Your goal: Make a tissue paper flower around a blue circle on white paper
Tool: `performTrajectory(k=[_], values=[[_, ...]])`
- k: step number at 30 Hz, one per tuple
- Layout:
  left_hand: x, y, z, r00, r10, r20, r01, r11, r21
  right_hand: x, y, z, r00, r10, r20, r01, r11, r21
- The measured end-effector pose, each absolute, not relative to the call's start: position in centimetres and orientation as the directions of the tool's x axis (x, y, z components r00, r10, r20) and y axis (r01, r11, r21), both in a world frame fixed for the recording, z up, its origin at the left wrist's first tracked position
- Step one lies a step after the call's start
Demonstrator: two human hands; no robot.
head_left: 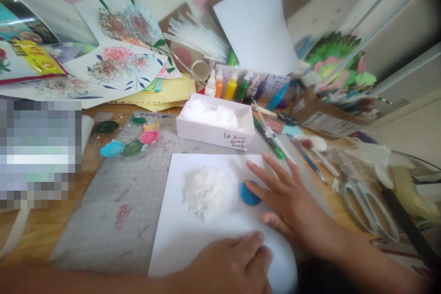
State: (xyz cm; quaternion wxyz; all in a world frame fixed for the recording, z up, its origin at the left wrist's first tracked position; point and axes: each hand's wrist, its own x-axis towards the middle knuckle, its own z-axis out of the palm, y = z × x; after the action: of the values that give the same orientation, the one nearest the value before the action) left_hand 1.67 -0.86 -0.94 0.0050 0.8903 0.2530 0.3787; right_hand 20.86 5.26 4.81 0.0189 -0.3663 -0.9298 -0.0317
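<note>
A white sheet of paper (179,243) lies on the grey cutting mat (103,220). On the sheet sits a round, ragged patch of white fluffy material (208,193). To its right is a small flat blue disc (251,193), partly covered by a fingertip. My right hand (292,202) is spread over the right side of the paper, its index finger on or just above the disc. Low in the view, my left hand (230,262) rests on the sheet with curled fingers pressed together; whatever may be inside them is hidden.
Behind the paper stands a white box (210,129) with cotton-like filling. Paint bottles (230,86) line the back. Small paint pots (132,148) sit left. Brushes (306,158) and scissors (368,204) lie right. Painted flower sheets (120,69) lean at the back left.
</note>
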Motion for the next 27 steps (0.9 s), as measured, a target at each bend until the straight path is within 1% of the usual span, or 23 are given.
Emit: performTrajectory(k=[5,8,12,15,18,22,24,27], values=[[2.1,-1.0,-1.8,0.557,0.460,0.691,0.447,-0.868,0.217,19.9,5.3,4.9,-0.739,0.663,0.119,0.672,0.737,0.068],[1.9,-0.9,-1.7,0.592,0.434,0.679,0.447,-0.878,0.171,19.5,5.2,4.9,-0.752,0.642,0.154,0.657,0.748,0.092],[1.5,-0.9,-1.3,0.741,0.372,0.560,0.382,-0.918,0.104,19.3,4.9,4.8,-0.766,0.617,0.183,0.638,0.764,0.093],[1.5,-1.0,-1.4,0.774,0.388,0.500,0.388,-0.915,0.110,19.4,4.7,4.8,-0.771,0.613,0.171,0.632,0.770,0.086],[1.6,-1.2,-1.6,0.756,0.403,0.515,0.395,-0.909,0.131,19.5,4.5,4.8,-0.785,0.606,0.132,0.618,0.780,0.099],[1.7,-1.2,-1.8,0.685,0.441,0.580,0.425,-0.888,0.174,19.8,4.4,4.7,-0.788,0.601,0.135,0.614,0.785,0.088],[1.7,-1.2,-1.7,0.673,0.424,0.606,0.425,-0.892,0.152,20.0,4.5,4.7,-0.780,0.613,0.124,0.623,0.778,0.073],[1.7,-1.0,-1.5,0.674,0.401,0.620,0.410,-0.902,0.137,20.3,4.9,4.6,-0.738,0.669,0.083,0.673,0.738,0.036]])
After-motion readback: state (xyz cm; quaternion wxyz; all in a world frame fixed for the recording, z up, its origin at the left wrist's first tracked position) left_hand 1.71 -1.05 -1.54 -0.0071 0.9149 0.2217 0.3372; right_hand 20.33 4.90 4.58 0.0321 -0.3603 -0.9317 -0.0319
